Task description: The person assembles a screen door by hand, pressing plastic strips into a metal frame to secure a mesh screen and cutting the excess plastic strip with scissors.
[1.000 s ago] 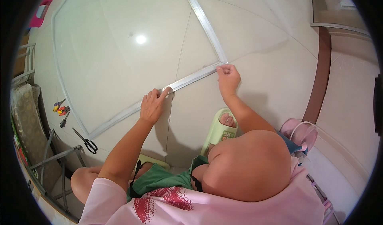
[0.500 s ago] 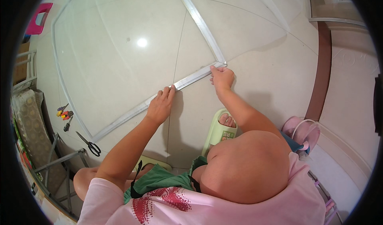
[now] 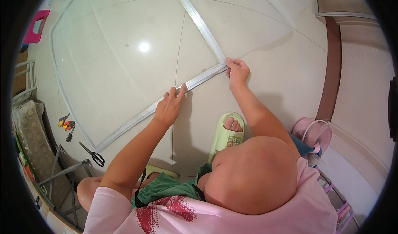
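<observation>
A large silver metal window screen frame [image 3: 153, 108] lies on the floor, with thin, see-through mesh [image 3: 265, 39] extending past its right side. My left hand [image 3: 168, 108] rests on the near bar, its fingers apart and the index finger stretched along the metal. At the frame's right corner, my right hand [image 3: 238, 73] is closed in a pinch with thumb and index finger. Whether those fingertips grip the metal or the mesh edge is too small to tell. Black-handled scissors [image 3: 97, 158] lie just outside the near left corner.
Small tools with coloured handles [image 3: 67, 125] lie left of the frame. A folding metal stand [image 3: 62, 174] and a patterned cushion-like item [image 3: 31, 126] line the left side. A pink bucket [image 3: 304, 130] stands at right, beside a brown floor strip [image 3: 331, 72]. A pink stool [image 3: 37, 26] is far left.
My right hand has shifted from the near bar to the outer tip of the corner. My left index finger has stretched out further. The view has shifted slightly.
</observation>
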{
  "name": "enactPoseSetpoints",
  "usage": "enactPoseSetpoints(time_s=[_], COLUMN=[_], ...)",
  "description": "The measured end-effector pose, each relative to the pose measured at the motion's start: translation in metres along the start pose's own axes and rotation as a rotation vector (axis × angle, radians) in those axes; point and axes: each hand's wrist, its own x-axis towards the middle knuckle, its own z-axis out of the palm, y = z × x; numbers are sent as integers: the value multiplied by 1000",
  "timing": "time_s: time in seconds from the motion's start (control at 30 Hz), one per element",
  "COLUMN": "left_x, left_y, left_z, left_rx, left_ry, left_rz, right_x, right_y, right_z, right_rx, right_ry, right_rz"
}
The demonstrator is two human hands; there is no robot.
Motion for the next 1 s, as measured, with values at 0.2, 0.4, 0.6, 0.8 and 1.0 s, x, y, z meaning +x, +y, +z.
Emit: enactPoseSetpoints(time_s=[0.2,0.4,0.6,0.8,1.0], left_x=[9,6,9,10,5], left_y=[6,5,0,1,-2], left_z=[-2,3,13,20,18], left_rx=[-33,-56,-11,49,-45], left_ry=[54,51,118,165,172], left_rz=[27,9,31,31,12], right_x=[21,13,5,7,4], right_y=[14,12,1,8,14], right_z=[-6,-5,-8,-15,-14], right_rx=[-142,-422,-436,-270,-276], right_ry=[-84,-39,-55,-81,-85], right_rz=[-130,-279,-279,-273,-243])
